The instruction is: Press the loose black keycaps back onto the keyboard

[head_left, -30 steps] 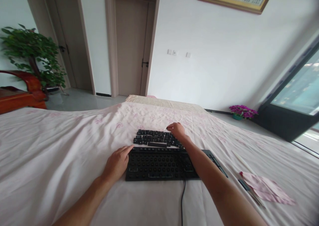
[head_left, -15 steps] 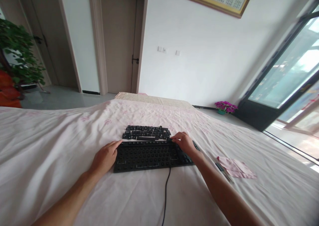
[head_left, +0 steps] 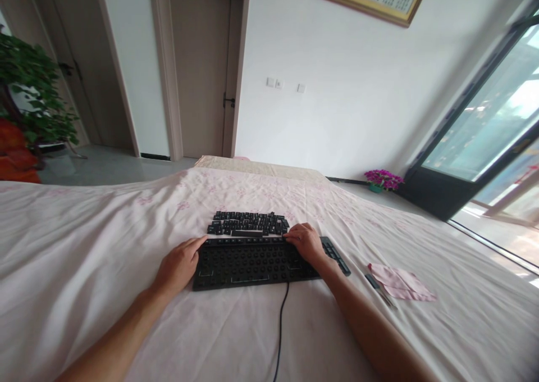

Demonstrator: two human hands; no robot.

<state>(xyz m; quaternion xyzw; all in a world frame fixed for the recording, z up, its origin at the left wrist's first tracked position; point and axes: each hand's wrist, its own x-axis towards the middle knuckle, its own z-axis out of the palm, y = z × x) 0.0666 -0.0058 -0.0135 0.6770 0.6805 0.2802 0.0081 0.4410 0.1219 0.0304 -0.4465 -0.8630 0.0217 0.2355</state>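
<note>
Lying flat, black keyboard (head_left: 261, 265), key stems (head_left: 247, 261) exposed

Your right hand (head_left: 305, 240) has withdrawn from the far right end of the loose keycaps (head_left: 248, 223) within the last second, to the far edge of the keyboard (head_left: 244, 263). Over the last half second, your fingertips have shifted slightly left, exposing more of the number pad (head_left: 338, 255). Your view has also swung right.
</note>
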